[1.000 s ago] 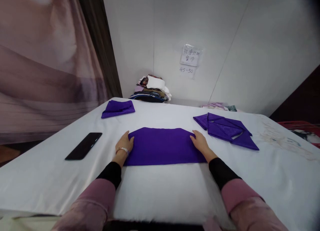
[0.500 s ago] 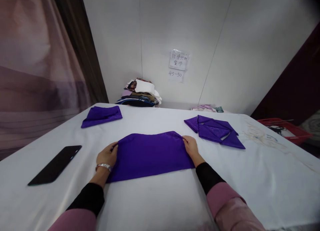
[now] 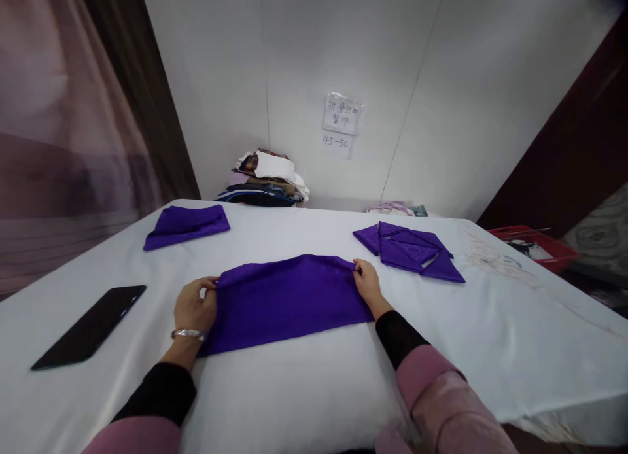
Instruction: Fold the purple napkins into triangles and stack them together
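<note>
A purple cloth napkin [image 3: 289,300], doubled into a wide band, lies in front of me on the white tablecloth [image 3: 294,388]. My left hand [image 3: 196,303], with a silver bracelet at the wrist, pinches its far left corner. At the far right corner, my right hand [image 3: 366,280] grips the cloth between thumb and fingers. The far edge of the napkin bulges up slightly between both hands. Beyond my right hand sit folded purple napkins [image 3: 409,250] with pointed ends. Another folded purple napkin [image 3: 187,226] rests at the far left.
A black phone-like slab [image 3: 91,326] lies to the left. Stacked clothes [image 3: 265,179] stand behind the table's far edge, below a handwritten paper sign [image 3: 342,114] on the wall. To the right is a red basket [image 3: 540,244]; a pink curtain [image 3: 59,114] hangs at left.
My view has shifted a little, so everything sits slightly further left. Both hands keep their pinch, and the napkin's far edge has changed shape, now peaking nearer the middle.
</note>
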The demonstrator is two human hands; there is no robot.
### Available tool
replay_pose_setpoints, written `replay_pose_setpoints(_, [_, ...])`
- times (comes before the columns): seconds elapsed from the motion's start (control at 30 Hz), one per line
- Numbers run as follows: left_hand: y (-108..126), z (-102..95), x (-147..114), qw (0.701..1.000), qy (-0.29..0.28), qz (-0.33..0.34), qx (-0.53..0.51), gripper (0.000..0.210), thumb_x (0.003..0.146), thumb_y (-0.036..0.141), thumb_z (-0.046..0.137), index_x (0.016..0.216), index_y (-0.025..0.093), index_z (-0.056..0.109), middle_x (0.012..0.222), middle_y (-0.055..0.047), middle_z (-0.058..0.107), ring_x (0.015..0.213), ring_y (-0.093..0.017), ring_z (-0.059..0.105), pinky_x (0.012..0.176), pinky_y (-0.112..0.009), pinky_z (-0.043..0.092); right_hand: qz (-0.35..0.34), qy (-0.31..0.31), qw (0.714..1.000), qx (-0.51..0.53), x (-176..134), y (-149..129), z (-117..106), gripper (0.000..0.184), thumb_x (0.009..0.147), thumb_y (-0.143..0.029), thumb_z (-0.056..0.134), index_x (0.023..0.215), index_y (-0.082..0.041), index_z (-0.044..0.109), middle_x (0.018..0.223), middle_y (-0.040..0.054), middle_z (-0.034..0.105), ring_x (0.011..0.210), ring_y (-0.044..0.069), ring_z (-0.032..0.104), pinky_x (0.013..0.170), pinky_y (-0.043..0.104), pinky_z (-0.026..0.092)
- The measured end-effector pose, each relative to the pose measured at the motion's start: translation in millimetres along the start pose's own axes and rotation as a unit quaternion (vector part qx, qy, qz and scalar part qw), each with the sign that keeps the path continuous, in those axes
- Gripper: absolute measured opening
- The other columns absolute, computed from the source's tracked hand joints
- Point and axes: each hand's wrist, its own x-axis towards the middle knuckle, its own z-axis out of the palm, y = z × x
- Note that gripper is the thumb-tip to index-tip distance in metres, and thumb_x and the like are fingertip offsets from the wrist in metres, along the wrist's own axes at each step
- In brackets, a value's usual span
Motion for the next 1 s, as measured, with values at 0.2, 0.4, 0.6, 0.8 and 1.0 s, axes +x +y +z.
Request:
replay_pose_setpoints(0.2, [4,-2.8,0,0.987,-0.009,-0.114,-0.117,0.005,0.060,0.017,0.045,0.063,0.022,0.044,0.075,-0.001,0.064,0.074,-0.019,0.060,0.074,-0.033,0.047,-0.003,-0.019,0.999,0.027,-8,-2,-6,0.015,0.064,-0.009,0.041,0.066,-0.023,0.045,0.098,0.0080,0.066,0.096,0.022,0.058,0.086,0.038,0.043])
replay_pose_setpoints(0.4, [2,-2.0,0,0.977,-0.040,-0.155,-0.143,0.010,0.056,0.020,0.043,0.065,0.022,0.048,0.060,0.003,0.056,0.059,-0.015,0.055,0.061,-0.028,0.047,-0.077,-0.053,0.995,0.029,-29,-6,-29,0.015,0.065,-0.007,0.042,0.066,-0.022,0.042,0.118,0.0089,0.060,0.123,0.024,0.039,0.098,0.046,0.034])
replay_pose_setpoints(0.6, [-2,2.5,-3,0.970,-0.085,-0.148,-0.170,0.026,0.056,0.019,0.041,0.080,0.020,0.053,0.073,0.000,0.062,0.073,-0.016,0.061,0.071,-0.027,0.049,-0.130,-0.102,0.986,0.026,-51,-29,-60,0.017,0.069,-0.006,0.042,0.067,-0.022,0.041,0.127,0.0079,0.054,0.130,0.025,0.031,0.100,0.049,0.032])
replay_pose_setpoints(0.8, [3,-5.3,-5,0.973,-0.175,-0.096,-0.116,0.036,0.060,0.027,0.052,0.094,0.019,0.058,0.079,0.000,0.061,0.074,-0.017,0.059,0.072,-0.029,0.049,-0.042,-0.236,0.969,0.054,-73,-34,-72,0.012,0.078,-0.013,0.039,0.075,-0.023,0.045,0.109,0.0064,0.064,0.100,0.021,0.059,0.084,0.039,0.047])
replay_pose_setpoints(1.0, [12,-21.3,-10,0.973,-0.226,-0.008,-0.043,0.018,0.062,0.025,0.048,0.072,0.022,0.063,0.074,-0.002,0.063,0.076,-0.019,0.060,0.077,-0.030,0.048,-0.035,-0.214,0.976,0.023,-81,-29,-72,0.036,0.078,-0.016,0.044,0.112,-0.023,0.053,0.114,0.0062,0.060,0.107,0.021,0.055,0.093,0.040,0.043])
